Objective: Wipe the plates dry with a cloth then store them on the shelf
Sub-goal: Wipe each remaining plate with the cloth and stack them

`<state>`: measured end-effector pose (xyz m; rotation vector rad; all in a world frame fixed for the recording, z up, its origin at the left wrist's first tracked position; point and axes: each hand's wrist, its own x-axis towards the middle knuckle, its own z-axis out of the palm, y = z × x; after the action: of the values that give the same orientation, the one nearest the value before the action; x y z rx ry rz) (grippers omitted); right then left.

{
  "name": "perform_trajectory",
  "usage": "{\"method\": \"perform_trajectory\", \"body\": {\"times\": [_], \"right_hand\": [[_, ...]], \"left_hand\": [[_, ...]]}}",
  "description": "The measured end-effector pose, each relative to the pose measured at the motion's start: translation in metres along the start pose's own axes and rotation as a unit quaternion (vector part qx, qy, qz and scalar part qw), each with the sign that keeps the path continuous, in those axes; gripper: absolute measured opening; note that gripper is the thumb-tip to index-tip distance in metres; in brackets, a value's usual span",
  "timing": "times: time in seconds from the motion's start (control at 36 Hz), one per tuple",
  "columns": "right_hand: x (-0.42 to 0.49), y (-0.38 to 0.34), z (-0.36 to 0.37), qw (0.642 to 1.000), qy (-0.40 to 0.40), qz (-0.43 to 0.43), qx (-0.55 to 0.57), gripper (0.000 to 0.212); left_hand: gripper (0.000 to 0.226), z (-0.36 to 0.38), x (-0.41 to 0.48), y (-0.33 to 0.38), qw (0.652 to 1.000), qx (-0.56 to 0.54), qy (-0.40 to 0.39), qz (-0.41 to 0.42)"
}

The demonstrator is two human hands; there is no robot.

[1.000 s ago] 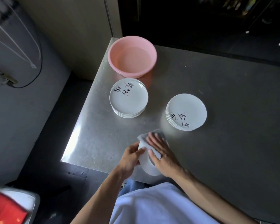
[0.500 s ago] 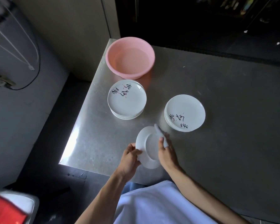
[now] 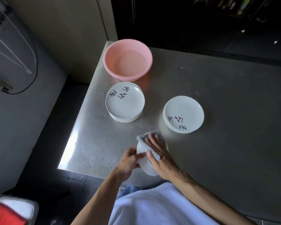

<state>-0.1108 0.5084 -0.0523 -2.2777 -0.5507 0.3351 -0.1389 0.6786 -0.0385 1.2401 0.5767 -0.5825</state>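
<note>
Left hand (image 3: pixel 128 161) gripping tilted plate (image 3: pixel 147 167) over table (image 3: pixel 96 143) near edge, right hand (image 3: pixel 160 157) flat, pressing cloth (image 3: pixel 143 141) onto it, left stack (image 3: pixel 125 102) at eleven o'clock, right stack (image 3: pixel 183 114) at one

Both hands meet low centre of frame, arms bare.

Left forearm (image 3: pixel 96 197) enters from the bottom edge and angles up-right. Left hand (image 3: pixel 130 161) grips the left rim of the plate (image 3: pixel 147 168): thumb on top and pointing right, fingers curled under the edge, knuckles toward the camera.

Right forearm (image 3: pixel 201 190) enters from the lower right and angles up-left, wrist roughly straight. Right hand (image 3: pixel 161 158) is palm down, flat on the cloth (image 3: pixel 142 140) over the plate. Its fingers are straight, slightly spread and pointing to the upper left, tips motion-blurred. Its thumb is splayed left toward the left thumb, close to it; can't tell if they touch.
</note>
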Motion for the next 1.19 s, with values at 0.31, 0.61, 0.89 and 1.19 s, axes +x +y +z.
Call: {"method": "perform_trajectory", "body": {"times": [0.31, 0.61, 0.89, 1.19], "right_hand": [[0.018, 0.016, 0.006, 0.976, 0.046, 0.202, 0.065, 0.063], [0.023, 0.029, 0.008, 0.985, -0.019, 0.171, -0.023, 0.074], [0.007, 0.017, 0.001, 1.000, 0.027, 0.001, -0.013, 0.056], [0.011, -0.006, -0.003, 0.998, 0.029, -0.058, 0.018, 0.049]], "left_hand": [[0.029, 0.009, -0.001, 0.001, 0.988, -0.148, 0.048, -0.003], [0.024, 0.002, -0.004, 0.011, 0.999, -0.033, 0.029, -0.002], [0.033, 0.001, -0.001, 0.007, 0.997, -0.081, -0.002, 0.017], [0.023, 0.008, 0.006, 0.010, 0.999, -0.002, 0.030, 0.032]]}}
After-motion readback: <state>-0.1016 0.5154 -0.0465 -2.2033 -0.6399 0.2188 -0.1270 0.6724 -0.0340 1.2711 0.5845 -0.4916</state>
